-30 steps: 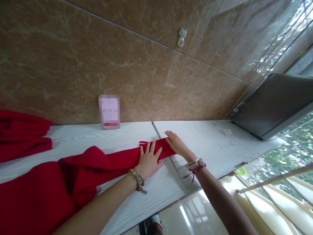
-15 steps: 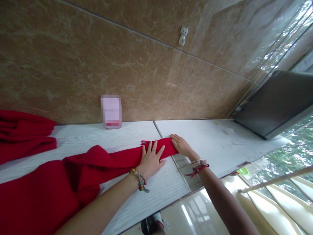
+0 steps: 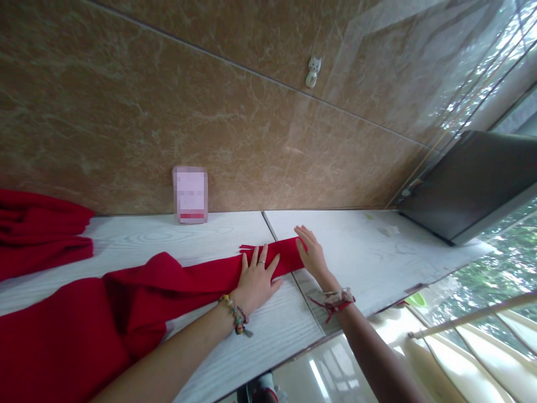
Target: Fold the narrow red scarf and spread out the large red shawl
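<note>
A long red scarf [image 3: 201, 280] stretches across the white wood-grain tabletop [image 3: 268, 330], wide and rumpled at the left, narrow and flat towards the right. My left hand [image 3: 255, 282] lies on the narrow part with its fingers spread, a ring on one finger and a beaded bracelet at the wrist. At the scarf's folded right end, my right hand [image 3: 311, 254] rests on its side, fingers extended, the palm edge against the fold. A few fringe strands stick out behind my left fingertips.
More red cloth [image 3: 42, 235] lies at the far left by the brown tiled wall [image 3: 235, 129]. A pink packet [image 3: 191, 195] leans on the wall. A dark panel [image 3: 490, 184] stands at the right end, beside a railing [image 3: 470, 314]. A cat-shaped hook [image 3: 312, 71] is on the wall.
My right hand has tilted up from lying flat on the scarf's end to standing on its edge there. My left hand stays on the scarf. The view has shifted slightly.
</note>
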Motion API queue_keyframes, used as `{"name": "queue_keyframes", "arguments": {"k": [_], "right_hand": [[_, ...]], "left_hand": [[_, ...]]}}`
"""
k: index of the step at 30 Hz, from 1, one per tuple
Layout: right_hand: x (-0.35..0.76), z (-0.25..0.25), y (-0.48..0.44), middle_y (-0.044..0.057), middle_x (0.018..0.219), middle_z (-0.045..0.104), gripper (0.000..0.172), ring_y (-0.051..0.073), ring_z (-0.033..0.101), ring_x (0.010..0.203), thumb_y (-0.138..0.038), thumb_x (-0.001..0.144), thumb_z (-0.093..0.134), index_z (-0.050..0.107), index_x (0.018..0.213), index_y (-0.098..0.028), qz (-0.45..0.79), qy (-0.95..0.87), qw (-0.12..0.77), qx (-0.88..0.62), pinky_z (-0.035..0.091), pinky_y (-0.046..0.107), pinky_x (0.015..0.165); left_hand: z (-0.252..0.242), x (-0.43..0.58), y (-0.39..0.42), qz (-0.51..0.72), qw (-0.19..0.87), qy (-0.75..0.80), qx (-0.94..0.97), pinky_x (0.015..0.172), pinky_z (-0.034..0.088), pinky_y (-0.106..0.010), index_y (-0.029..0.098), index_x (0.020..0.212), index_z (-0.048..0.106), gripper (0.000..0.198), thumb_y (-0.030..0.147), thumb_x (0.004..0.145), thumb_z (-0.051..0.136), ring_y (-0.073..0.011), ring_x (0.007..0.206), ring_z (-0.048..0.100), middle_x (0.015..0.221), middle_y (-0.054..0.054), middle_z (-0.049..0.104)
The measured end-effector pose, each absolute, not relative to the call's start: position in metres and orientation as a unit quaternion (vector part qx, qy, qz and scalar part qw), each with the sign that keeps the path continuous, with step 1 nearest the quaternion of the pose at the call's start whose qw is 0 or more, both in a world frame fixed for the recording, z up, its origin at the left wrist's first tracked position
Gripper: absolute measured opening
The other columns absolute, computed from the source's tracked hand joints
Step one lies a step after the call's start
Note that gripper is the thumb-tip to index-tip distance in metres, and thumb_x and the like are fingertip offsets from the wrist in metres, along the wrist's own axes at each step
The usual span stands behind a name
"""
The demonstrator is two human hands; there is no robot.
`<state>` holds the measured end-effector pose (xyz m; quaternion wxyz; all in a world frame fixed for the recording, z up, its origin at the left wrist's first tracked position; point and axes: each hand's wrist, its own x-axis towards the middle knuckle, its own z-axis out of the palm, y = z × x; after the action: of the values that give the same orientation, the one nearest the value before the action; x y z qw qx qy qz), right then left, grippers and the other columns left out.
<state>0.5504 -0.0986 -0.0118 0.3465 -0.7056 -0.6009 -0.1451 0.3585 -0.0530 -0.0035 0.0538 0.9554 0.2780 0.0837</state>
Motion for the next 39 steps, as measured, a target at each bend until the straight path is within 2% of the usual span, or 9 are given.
{"name": "queue_keyframes", "arguments": {"k": [4, 6, 11, 15, 19, 22, 25, 33, 39], "right_hand": [[0.535, -0.013, -0.094, 0.01, 0.115, 0.061, 0.033, 0.021, 0.051, 0.113, -0.022, 0.086, 0.038, 0.06, 0.11, -0.018, -0.084, -0.659, 0.258, -0.701, 0.036, 0.044, 0.098], [0.538, -0.015, -0.094, 0.01, 0.113, 0.062, 0.033, 0.021, 0.053, 0.111, -0.02, 0.085, 0.038, 0.062, 0.108, -0.017, -0.088, -0.646, 0.246, -0.717, 0.037, 0.043, 0.098], [0.566, -0.025, -0.098, 0.01, 0.113, 0.062, 0.034, 0.022, 0.054, 0.109, -0.016, 0.082, 0.038, 0.063, 0.105, -0.017, -0.098, -0.552, 0.28, -0.779, 0.04, 0.043, 0.096], [0.579, -0.029, -0.103, 0.011, 0.108, 0.064, 0.037, 0.022, 0.058, 0.104, -0.011, 0.078, 0.037, 0.064, 0.103, -0.016, -0.128, -0.471, 0.353, -0.798, 0.043, 0.043, 0.094], [0.563, -0.022, -0.106, 0.01, 0.115, 0.061, 0.037, 0.02, 0.05, 0.115, -0.014, 0.082, 0.035, 0.061, 0.108, -0.018, -0.166, -0.543, 0.397, -0.721, 0.039, 0.043, 0.099], [0.546, -0.016, -0.105, 0.008, 0.115, 0.061, 0.034, 0.019, 0.05, 0.114, -0.019, 0.085, 0.037, 0.061, 0.11, -0.019, -0.108, -0.65, 0.336, -0.673, 0.04, 0.04, 0.097], [0.54, -0.015, -0.104, 0.011, 0.116, 0.06, 0.034, 0.021, 0.052, 0.112, -0.021, 0.086, 0.038, 0.061, 0.111, -0.016, -0.071, -0.671, 0.274, -0.685, 0.041, 0.041, 0.097], [0.566, -0.027, -0.102, 0.01, 0.12, 0.058, 0.037, 0.02, 0.051, 0.114, -0.022, 0.088, 0.033, 0.058, 0.115, -0.015, -0.09, -0.653, 0.229, -0.717, 0.038, 0.041, 0.099], [0.611, -0.035, -0.112, 0.01, 0.117, 0.059, 0.037, 0.022, 0.052, 0.112, -0.026, 0.088, 0.032, 0.059, 0.112, -0.018, -0.112, -0.629, 0.217, -0.738, 0.039, 0.045, 0.098]], "left_hand": [[-0.006, 0.359, -0.053, 0.087, 0.044, 0.279, 0.955, 0.1, 0.021, -0.059, 0.024, 0.136, 0.032, 0.059, 0.05, 0.085, 0.042, -0.0355, 0.131, 0.02, 0.145, -0.016, 0.022], [-0.007, 0.359, -0.053, 0.088, 0.04, 0.277, 0.956, 0.1, 0.021, -0.059, 0.024, 0.136, 0.032, 0.059, 0.05, 0.085, 0.042, -0.0355, 0.131, 0.02, 0.145, -0.016, 0.022], [-0.005, 0.358, -0.052, 0.082, 0.038, 0.279, 0.956, 0.1, 0.021, -0.058, 0.026, 0.137, 0.031, 0.058, 0.048, 0.085, 0.043, -0.035, 0.131, 0.02, 0.146, -0.014, 0.02], [-0.004, 0.358, -0.053, 0.078, 0.04, 0.281, 0.956, 0.1, 0.021, -0.058, 0.026, 0.137, 0.03, 0.058, 0.047, 0.085, 0.044, -0.0347, 0.132, 0.019, 0.146, -0.014, 0.02], [-0.005, 0.357, -0.053, 0.085, 0.035, 0.28, 0.956, 0.1, 0.022, -0.058, 0.026, 0.136, 0.031, 0.057, 0.047, 0.085, 0.043, -0.0348, 0.131, 0.02, 0.145, -0.013, 0.022], [-0.006, 0.358, -0.053, 0.087, 0.032, 0.28, 0.955, 0.1, 0.022, -0.057, 0.026, 0.136, 0.031, 0.057, 0.049, 0.085, 0.042, -0.0348, 0.131, 0.02, 0.145, -0.013, 0.023], [-0.007, 0.358, -0.052, 0.087, 0.03, 0.28, 0.956, 0.1, 0.023, -0.057, 0.025, 0.136, 0.031, 0.058, 0.05, 0.085, 0.04, -0.0349, 0.131, 0.021, 0.145, -0.013, 0.023], [-0.006, 0.356, -0.054, 0.105, 0.022, 0.273, 0.956, 0.101, 0.023, -0.054, 0.023, 0.137, 0.03, 0.058, 0.046, 0.085, 0.042, -0.0332, 0.13, 0.023, 0.144, -0.014, 0.026], [-0.003, 0.354, -0.056, 0.085, 0.039, 0.272, 0.958, 0.1, 0.024, -0.057, 0.021, 0.136, 0.033, 0.055, 0.046, 0.087, 0.036, -0.0321, 0.13, 0.026, 0.141, -0.013, 0.032]]}}
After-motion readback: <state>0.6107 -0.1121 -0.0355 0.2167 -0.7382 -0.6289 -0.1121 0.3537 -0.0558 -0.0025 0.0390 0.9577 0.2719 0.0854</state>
